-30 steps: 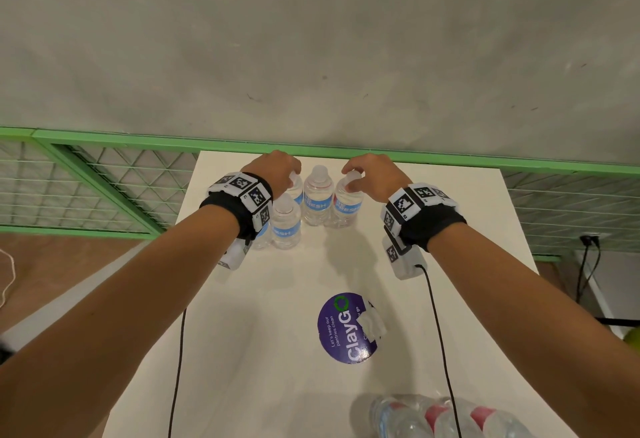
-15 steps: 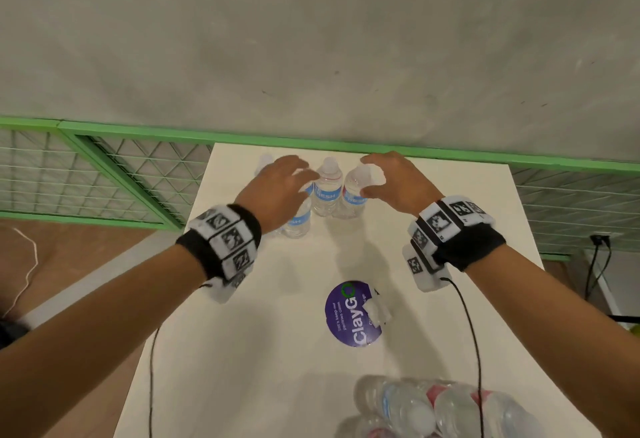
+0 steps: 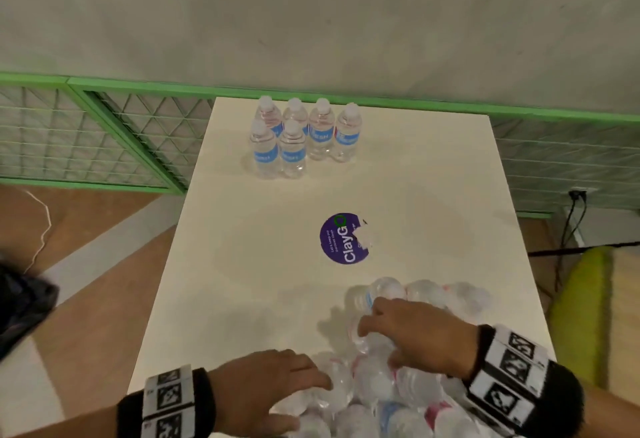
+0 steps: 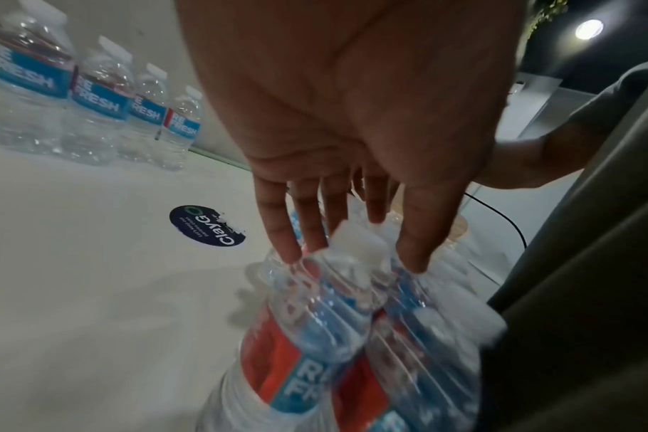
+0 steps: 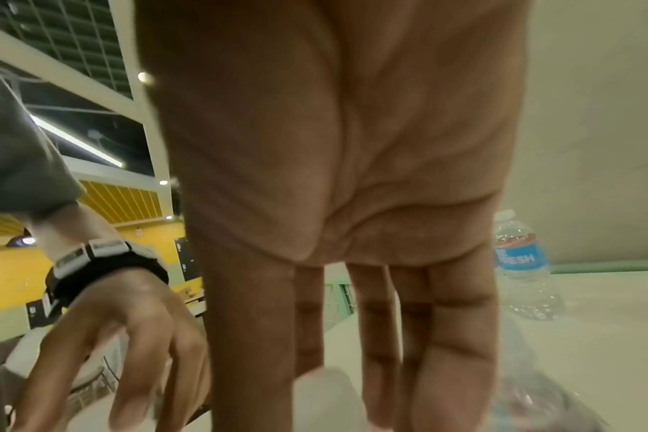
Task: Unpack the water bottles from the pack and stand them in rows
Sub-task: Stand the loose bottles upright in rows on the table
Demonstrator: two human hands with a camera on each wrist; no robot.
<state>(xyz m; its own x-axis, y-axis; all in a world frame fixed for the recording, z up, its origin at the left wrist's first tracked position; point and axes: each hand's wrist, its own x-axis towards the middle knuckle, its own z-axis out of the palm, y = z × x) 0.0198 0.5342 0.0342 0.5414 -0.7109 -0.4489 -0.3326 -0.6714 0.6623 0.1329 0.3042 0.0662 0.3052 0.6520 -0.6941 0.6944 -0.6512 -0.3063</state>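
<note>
Several clear water bottles (image 3: pixel 301 136) with blue labels stand upright in two rows at the far end of the white table (image 3: pixel 242 264); they also show in the left wrist view as standing bottles (image 4: pixel 93 96). The plastic-wrapped pack (image 3: pixel 381 389) of bottles lies at the near right. My left hand (image 3: pixel 304 385) reaches over the pack's left side, and its straight fingers (image 4: pixel 285 245) touch a bottle top on either side of a white cap (image 4: pixel 356 242). My right hand (image 3: pixel 377 340) rests on top of the pack with its fingers (image 5: pixel 452 365) pointing down onto the wrap.
A round purple sticker (image 3: pixel 346 238) sits mid-table between the standing bottles and the pack. A green mesh railing (image 3: pixel 104 132) runs behind and to the left of the table. A yellow-green seat (image 3: pixel 581 316) and cables lie off the right edge.
Both hands have let go of the bottles at the far end and drawn back toward me onto the pack. The view has tilted down.
</note>
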